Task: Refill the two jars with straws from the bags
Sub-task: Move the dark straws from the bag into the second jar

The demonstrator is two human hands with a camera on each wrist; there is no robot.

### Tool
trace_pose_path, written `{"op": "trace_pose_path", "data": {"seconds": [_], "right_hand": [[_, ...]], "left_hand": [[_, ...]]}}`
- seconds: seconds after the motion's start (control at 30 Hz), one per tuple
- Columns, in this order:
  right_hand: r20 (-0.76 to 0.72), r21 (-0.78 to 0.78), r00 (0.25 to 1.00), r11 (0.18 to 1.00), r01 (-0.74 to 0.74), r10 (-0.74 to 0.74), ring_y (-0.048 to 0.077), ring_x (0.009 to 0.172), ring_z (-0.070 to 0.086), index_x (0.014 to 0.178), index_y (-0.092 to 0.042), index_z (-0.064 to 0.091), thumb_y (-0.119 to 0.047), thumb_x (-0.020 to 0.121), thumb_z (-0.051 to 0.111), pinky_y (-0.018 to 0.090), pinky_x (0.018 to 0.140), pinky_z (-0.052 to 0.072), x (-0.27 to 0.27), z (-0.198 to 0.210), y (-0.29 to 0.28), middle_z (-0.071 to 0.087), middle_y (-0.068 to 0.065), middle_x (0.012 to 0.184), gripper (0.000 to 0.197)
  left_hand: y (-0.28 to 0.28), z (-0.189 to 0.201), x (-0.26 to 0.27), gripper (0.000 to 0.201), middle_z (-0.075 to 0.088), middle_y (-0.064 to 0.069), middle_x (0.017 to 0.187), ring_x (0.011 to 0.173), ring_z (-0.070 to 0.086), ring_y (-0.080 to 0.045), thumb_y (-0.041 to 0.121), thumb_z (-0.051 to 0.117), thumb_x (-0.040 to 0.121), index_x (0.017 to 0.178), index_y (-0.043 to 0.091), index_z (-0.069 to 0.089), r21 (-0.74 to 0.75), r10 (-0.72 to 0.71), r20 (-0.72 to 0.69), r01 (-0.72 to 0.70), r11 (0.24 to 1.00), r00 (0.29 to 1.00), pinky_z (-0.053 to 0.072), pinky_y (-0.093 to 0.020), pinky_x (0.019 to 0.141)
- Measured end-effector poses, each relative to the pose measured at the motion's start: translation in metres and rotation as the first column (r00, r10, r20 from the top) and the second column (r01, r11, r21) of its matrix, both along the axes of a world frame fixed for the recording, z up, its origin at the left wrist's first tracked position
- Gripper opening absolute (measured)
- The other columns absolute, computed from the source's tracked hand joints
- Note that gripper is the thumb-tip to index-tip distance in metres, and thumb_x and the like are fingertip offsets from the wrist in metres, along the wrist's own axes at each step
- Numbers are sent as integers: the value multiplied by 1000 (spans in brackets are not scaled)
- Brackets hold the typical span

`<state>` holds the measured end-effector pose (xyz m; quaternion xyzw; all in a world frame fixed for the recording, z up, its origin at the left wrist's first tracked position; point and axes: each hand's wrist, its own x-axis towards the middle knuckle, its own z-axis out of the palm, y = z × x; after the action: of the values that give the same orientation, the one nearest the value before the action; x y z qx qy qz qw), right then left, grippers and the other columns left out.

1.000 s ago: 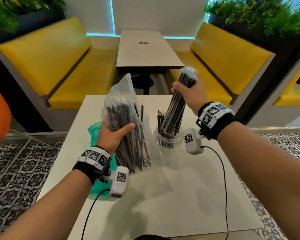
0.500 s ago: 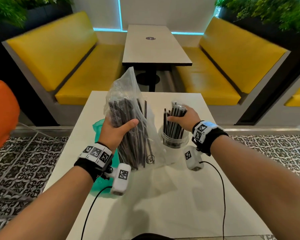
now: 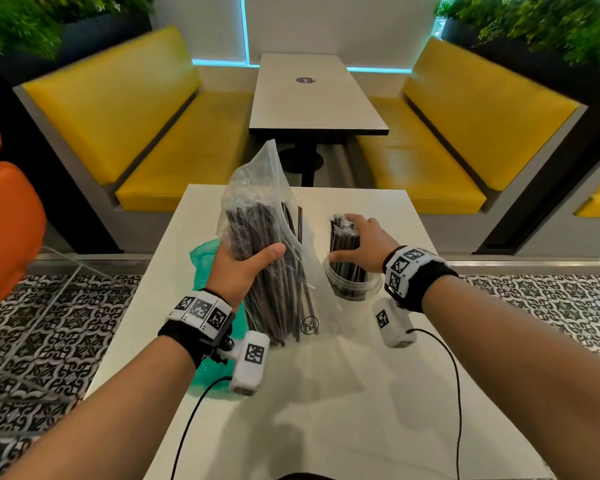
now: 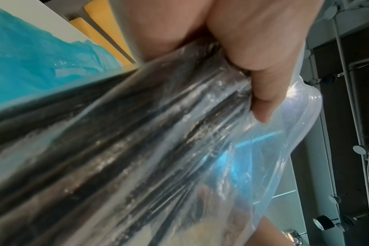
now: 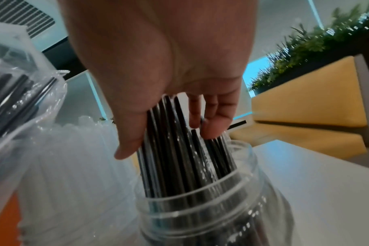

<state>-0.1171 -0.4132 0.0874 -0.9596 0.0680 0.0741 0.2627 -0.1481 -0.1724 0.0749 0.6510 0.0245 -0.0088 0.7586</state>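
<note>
Right hand (image 3: 368, 242) lowered, loosened on straws (image 5: 179, 149) | jar (image 3: 352, 284) | left hand (image 3: 238, 268) grips bag (image 3: 257, 188)

Lighting: bright, even daylight; cyan strip glow on rear wall. Soft arm shadows on white tabletop (image 3: 326, 410). Head view: sharp centre, wide-angle bowing at edges. Wrist views: soft focus, motion blur; glare on clear bag (image 4: 179, 149).

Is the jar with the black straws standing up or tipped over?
Standing up. The clear jar sits upright on the white table, mouth up, and the black straws poke out of its top under the right hand.
</note>
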Motion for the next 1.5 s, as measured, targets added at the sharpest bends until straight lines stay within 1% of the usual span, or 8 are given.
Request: {"op": "trace_pose_path", "data": {"seconds": [0.17,0.27,0.37,0.47,0.77,1.13,1.27,1.5], "right_hand": [[-94,-112,996,994,-16,5,33,137,28,154,-32,14,-67,72,69,51,113,33,-1,7,1,23,12,149,105],[54,-38,998,999,22,-20,30,139,25,153,-29,21,-59,72,75,49,111,34,-8,21,3,23,9,150,101],[379,151,924,989,-3,-55,22,115,48,129,-21,53,-39,81,73,39,97,47,-16,45,11,48,5,129,55],[300,307,948,930,-201,106,14,81,62,103,-14,63,-26,89,67,28,73,49,-23,65,27,65,1,95,18],[91,395,974,891,-226,207,16,92,66,129,-14,50,-33,83,74,25,69,57,-23,54,57,64,2,110,55],[22,514,975,834,-202,222,11,76,66,117,-8,57,-35,89,67,20,60,53,-16,44,73,67,1,92,39],[57,585,965,775,-239,255,20,88,73,116,-11,64,-32,85,73,32,74,60,-17,39,71,73,7,100,38],[103,610,975,761,-219,198,19,85,74,108,-11,69,-25,84,74,30,72,59,-21,39,69,75,8,96,29]], "left_hand": [[-1,2,-2,51,74,1,113,104,70,-16,13,83,74,120,20,63,10,-28,5,28,1000,1000,54,-43,96],[2,2,-3,53,74,-1,114,105,70,-18,15,83,73,123,18,63,13,-31,12,31,999,999,54,-45,97],[4,5,-5,53,73,2,114,106,70,-16,16,83,73,122,21,62,-15,-27,10,27,1000,1000,54,-43,97],[1,11,-9,53,75,5,108,101,71,-13,21,83,67,115,26,63,-63,-43,21,44,997,999,55,-41,95],[-7,24,-14,55,74,2,113,107,70,-18,36,86,60,111,33,65,35,-158,64,156,987,985,52,-48,100],[-12,31,-19,41,60,-4,129,124,58,-25,52,59,77,115,40,49,30,-243,34,242,970,969,42,-48,111],[-10,25,-19,36,58,-4,136,122,57,-19,46,54,91,125,39,43,29,-252,1,252,967,968,42,-38,110],[-6,26,-17,7,70,-2,118,113,66,-20,30,58,97,99,35,62,8,-178,-62,179,984,982,47,-42,107]]}}
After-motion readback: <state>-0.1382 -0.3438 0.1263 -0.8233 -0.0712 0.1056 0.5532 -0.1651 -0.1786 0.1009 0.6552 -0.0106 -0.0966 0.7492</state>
